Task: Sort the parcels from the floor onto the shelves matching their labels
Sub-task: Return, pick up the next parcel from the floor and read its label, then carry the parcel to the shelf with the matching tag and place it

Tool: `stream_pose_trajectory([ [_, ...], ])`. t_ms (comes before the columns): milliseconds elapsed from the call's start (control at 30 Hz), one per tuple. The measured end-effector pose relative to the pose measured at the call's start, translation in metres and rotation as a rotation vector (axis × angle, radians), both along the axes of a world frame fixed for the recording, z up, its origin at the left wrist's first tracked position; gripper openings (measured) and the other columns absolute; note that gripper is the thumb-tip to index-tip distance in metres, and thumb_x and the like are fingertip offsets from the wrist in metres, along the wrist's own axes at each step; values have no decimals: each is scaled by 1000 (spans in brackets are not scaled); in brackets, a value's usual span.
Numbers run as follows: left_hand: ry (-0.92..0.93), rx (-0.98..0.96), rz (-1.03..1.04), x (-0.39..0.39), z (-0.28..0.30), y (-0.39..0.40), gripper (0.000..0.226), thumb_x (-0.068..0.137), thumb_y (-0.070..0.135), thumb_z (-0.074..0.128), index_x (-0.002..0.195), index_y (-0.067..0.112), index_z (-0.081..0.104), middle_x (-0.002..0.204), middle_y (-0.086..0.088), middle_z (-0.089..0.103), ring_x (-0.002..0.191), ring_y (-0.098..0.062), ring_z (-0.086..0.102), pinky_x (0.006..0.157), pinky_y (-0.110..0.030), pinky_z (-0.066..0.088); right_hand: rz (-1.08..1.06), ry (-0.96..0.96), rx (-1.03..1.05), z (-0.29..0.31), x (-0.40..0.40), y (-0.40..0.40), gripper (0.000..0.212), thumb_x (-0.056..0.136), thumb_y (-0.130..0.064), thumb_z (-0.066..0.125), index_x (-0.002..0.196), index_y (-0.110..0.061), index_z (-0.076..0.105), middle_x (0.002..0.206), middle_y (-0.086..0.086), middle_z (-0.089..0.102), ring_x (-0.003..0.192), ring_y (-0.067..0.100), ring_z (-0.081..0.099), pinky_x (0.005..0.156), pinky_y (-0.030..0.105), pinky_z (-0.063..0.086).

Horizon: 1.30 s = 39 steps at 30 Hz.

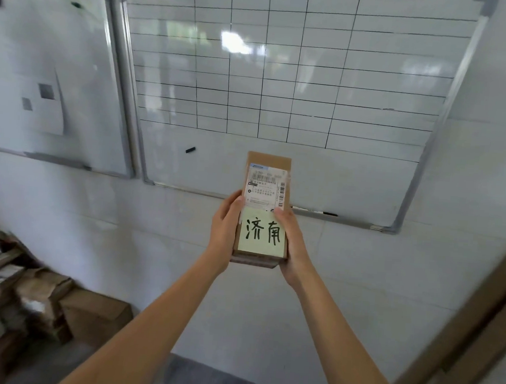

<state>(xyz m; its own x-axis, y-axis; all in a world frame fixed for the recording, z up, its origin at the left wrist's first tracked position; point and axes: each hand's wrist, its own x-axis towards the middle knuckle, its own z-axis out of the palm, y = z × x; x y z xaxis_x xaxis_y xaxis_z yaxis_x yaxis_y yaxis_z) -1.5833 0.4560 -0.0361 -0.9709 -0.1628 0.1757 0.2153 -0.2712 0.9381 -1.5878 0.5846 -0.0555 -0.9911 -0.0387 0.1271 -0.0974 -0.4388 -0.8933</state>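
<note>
While both arms reach forward, the left hand point(226, 224) and right hand point(293, 240) clasp the cardboard parcel's point(267, 162) lower long sides, its upper half projecting above.

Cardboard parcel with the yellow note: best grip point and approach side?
Grip the parcel by its two long side edges near the lower end, coming from left and right, as the left hand and right hand hold it now. It is flat and narrow, held upright, and a side grip probably leaves the yellow note and shipping label readable.
</note>
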Motion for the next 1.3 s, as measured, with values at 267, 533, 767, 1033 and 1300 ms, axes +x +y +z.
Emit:
stream_pose_trajectory([
  [267, 23, 39, 25, -1, 0, -32, 25, 96, 23, 58, 121, 23, 54, 115, -9, 70, 87, -16, 73, 66, -28, 59, 92, 3, 0, 1, -18, -32, 65, 82, -31, 68, 142, -11, 54, 126, 21, 72, 111, 41, 70, 86, 48, 62],
  [533, 29, 23, 192, -4, 7, -62, 40, 95, 24, 60, 133, 18, 50, 118, -9, 69, 80, -12, 74, 62, -25, 58, 264, 85, 15, 3, -42, -64, 59, 91, -34, 64, 145, -13, 53, 133, 21, 68, 123, 47, 63, 95, 52, 59],
  [767, 64, 48, 395, 14, 13, -94, 37, 95, 24, 60, 131, 17, 51, 116, -11, 70, 86, -17, 73, 65, -28, 60, 474, 100, 10, 11, -54, -109, 64, 89, -37, 67, 145, -11, 52, 134, 26, 65, 125, 52, 59, 102, 63, 52],
  [1033, 57, 94, 725, 87, 14, -157, 33, 93, 23, 63, 125, 21, 54, 124, -10, 65, 96, -26, 71, 65, -29, 60, 771, 98, 19, 18, -5, -196, 78, 76, -42, 74, 145, -11, 53, 131, 27, 67, 120, 52, 62, 100, 65, 52],
  [1300, 67, 69, 1004, 224, 11, -222, 29, 94, 18, 61, 122, 20, 53, 121, -15, 65, 84, -22, 71, 65, -31, 60, 1132, -26, -19, 11, 108, -295, 86, 74, -35, 81, 147, -8, 48, 130, 30, 65, 102, 41, 69, 88, 54, 61],
])
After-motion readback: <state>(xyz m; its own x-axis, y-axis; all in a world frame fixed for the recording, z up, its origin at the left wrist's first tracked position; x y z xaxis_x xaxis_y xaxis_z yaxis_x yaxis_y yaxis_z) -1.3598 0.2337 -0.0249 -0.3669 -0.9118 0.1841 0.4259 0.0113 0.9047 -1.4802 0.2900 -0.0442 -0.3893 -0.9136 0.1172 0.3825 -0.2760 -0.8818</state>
